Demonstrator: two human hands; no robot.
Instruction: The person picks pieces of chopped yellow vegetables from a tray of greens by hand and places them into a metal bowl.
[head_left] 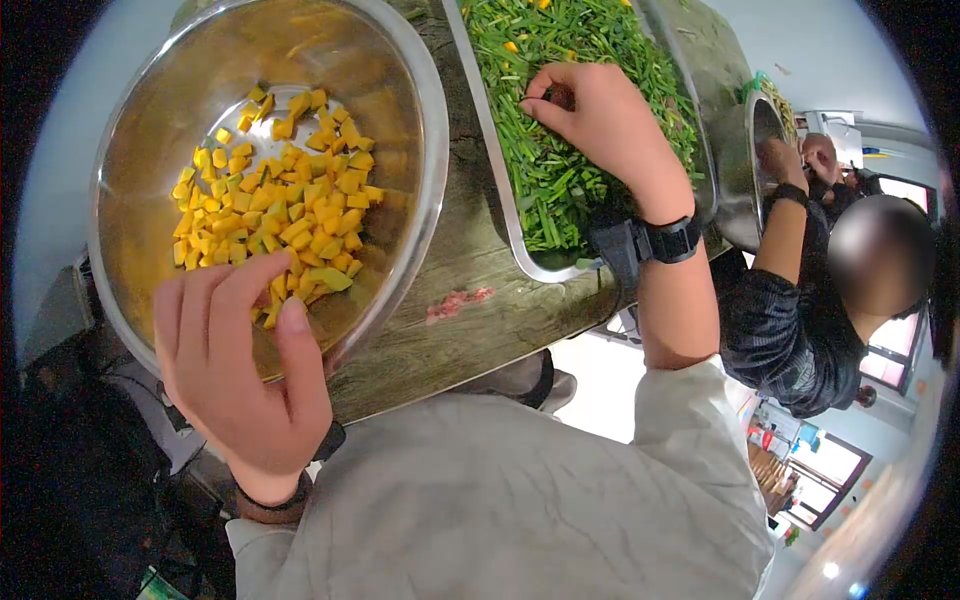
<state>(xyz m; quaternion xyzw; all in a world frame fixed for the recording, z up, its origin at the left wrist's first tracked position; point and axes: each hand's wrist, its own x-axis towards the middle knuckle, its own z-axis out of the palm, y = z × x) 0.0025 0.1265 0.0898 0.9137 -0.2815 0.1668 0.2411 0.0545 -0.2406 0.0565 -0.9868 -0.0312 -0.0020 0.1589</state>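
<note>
My left hand (245,355) reaches over the near rim of a large metal bowl (425,150), its thumb apart from the fingers. The fingertips are at the edge of the diced yellow pumpkin (285,205), some pieces with green skin; I see nothing held. Over a rectangular metal tray (510,215) of chopped green vegetables (545,185), my right hand (600,110) is closed in a pinch, thumb against index finger. Whatever is between those fingertips is too small to make out. A few yellow bits lie among the greens.
Bowl and tray stand on a wood-patterned table (450,345) with a reddish patch (460,303) near its front edge. To the right, another person (800,300) in dark sleeves has their hands at a metal pot (762,125). A dark bag-like shape (90,450) is at lower left.
</note>
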